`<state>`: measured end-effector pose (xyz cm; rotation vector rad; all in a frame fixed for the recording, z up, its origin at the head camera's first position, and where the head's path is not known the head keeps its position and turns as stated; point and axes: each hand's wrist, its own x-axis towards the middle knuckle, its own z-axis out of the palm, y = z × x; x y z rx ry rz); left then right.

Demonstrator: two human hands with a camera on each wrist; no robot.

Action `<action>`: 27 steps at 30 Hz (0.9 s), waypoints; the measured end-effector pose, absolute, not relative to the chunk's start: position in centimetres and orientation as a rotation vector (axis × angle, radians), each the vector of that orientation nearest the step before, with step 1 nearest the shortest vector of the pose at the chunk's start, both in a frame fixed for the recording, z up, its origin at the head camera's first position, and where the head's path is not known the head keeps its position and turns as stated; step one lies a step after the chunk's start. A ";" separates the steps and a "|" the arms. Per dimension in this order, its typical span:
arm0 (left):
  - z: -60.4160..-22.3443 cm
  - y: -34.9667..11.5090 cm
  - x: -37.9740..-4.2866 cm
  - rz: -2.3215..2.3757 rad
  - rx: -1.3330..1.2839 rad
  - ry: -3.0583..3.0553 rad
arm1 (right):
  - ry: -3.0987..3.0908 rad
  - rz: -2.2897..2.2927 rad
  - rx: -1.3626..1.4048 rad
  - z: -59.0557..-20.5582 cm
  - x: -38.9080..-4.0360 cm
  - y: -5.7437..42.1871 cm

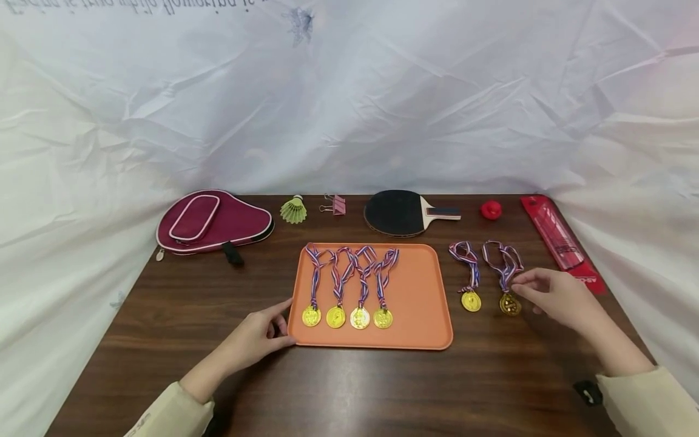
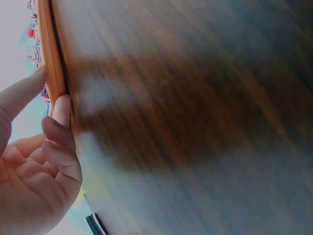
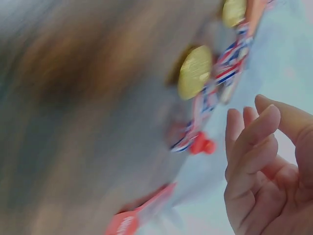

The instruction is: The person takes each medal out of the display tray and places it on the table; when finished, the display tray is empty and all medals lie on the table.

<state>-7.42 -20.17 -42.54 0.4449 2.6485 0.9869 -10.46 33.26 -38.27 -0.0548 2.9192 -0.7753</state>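
At the front left corner of an orange tray (image 1: 415, 303), my left hand (image 1: 253, 337) grips the rim with thumb and fingertips, seen close up on the tray's wall (image 2: 51, 49) in the left wrist view. Several gold medals (image 1: 335, 317) with striped ribbons lie side by side in the tray's left and middle part. My right hand (image 1: 557, 297) hovers by the right-hand medal (image 1: 510, 304) on the table, its fingers loosely bent and holding nothing. In the right wrist view a gap shows between the fingertips and this medal (image 3: 194, 72). Another medal (image 1: 471, 301) lies between it and the tray.
Along the back of the dark wooden table (image 1: 349, 394) lie a maroon paddle case (image 1: 246, 224), a yellow-green shuttlecock (image 1: 293, 210), a pink binder clip (image 1: 338, 205), a black table tennis paddle (image 1: 394, 212) and a small red object (image 1: 491, 210). A red package (image 1: 562, 240) lies at the right edge.
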 end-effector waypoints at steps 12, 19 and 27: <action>-42.3 -20.0 -7.6 0.982 0.448 2.654 | 2.945 -0.991 -0.216 -37.8 -10.8 26.8; -42.4 -20.0 -7.6 0.979 0.443 2.656 | 2.808 -1.162 -0.343 -38.7 -11.2 21.7; -42.4 -20.1 -7.6 0.983 0.432 2.643 | 2.594 -1.281 -0.349 -39.5 -11.1 17.5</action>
